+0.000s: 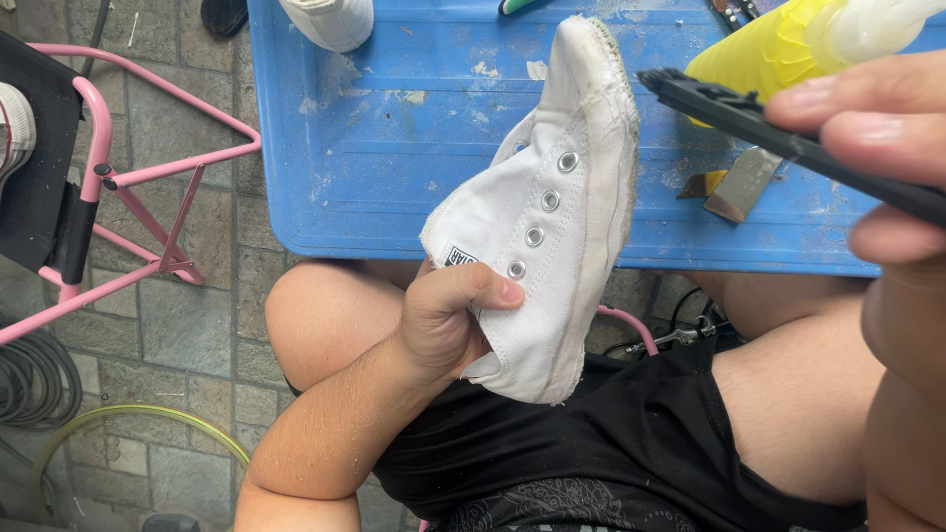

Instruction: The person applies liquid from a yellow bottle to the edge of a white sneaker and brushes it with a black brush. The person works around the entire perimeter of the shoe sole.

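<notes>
White canvas high-top shoe (552,227), without laces, is held above the lap by the left hand (443,320), whose thumb is pressed across the outer canvas near the lowest eyelet while the fingers are tucked inside the opening. The upper is judged light and soft, likely to fold under pressure; the firmer rubber sole edge, on the far side from the grip, would give a steadier hold. Four metal eyelets are counted just above the thumb.

A slim black brush handle (788,143) is pinched closed between the thumb and fingers of the right hand (877,158), close to the lens and blurred; its bristle end, just off the sole, can hardly be made out.

Beyond the shoe, one blue plastic table (394,148) carries one yellow ribbed bottle (778,49) and one metal scraper (734,182). A second white shoe (330,20) rests at its far edge. One pink folding chair frame (148,177) stands left of the grip.
</notes>
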